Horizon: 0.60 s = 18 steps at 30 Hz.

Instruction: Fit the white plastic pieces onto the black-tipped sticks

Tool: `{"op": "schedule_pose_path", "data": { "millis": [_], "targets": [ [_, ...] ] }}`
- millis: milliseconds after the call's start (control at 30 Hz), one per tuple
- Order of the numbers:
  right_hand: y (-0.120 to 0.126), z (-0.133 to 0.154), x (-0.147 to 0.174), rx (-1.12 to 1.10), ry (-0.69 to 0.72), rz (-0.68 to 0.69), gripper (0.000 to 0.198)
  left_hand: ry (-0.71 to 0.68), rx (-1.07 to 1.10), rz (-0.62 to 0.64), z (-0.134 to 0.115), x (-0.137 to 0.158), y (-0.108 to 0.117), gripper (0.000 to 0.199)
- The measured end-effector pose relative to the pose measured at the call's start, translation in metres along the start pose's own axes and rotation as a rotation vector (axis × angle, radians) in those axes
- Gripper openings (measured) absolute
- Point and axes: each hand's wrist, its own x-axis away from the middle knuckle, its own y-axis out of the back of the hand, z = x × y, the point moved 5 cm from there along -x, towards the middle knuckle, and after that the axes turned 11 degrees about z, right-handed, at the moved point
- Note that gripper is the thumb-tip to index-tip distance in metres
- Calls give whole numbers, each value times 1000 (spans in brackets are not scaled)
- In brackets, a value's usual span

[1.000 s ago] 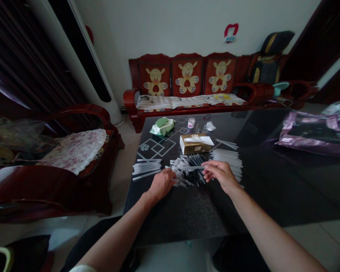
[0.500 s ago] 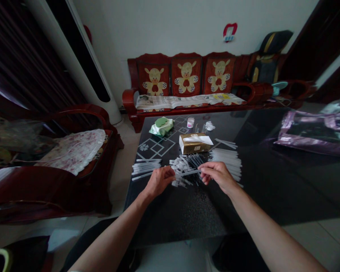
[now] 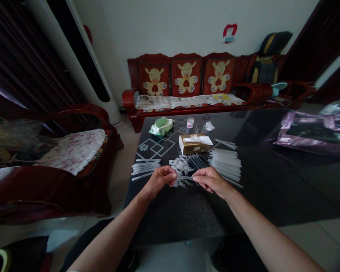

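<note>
While hands [image 3: 213, 181] [image 3: 160, 180] meet at one pale tube [image 3: 186, 178], right pinching, left's grip unclear | white tissue [image 3: 198, 140] pokes from gold box [image 3: 194, 148]

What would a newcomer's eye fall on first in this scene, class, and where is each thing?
Probably the three square orange-red cushions with pale yellow bear-like figures, upright along the back of the dark red wooden sofa. Nearer, the bare right hand holds a thin translucent tube pointing towards the bare left hand, over the shiny black table. Just beyond them stands the gold and white oblong tissue box.
</note>
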Motion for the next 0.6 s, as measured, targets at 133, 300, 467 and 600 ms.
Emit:
{"op": "schedule_pose_path", "data": {
  "millis": [133, 300, 467, 600],
  "targets": [
    [-17, 4, -3, 18, 52, 14, 27, 77, 57, -121, 8, 0, 4, 49],
    [-36, 7, -9, 136, 146, 58, 24, 149, 162, -142, 14, -3, -1, 64],
    [-48, 7, -11, 248, 197, 71, 24, 99, 433, -23, 14, -5, -13, 65],
    [-52, 15, -8, 329, 273, 20, 25, 52, 537, 31, 13, -5, -19, 60]
  ]
}}
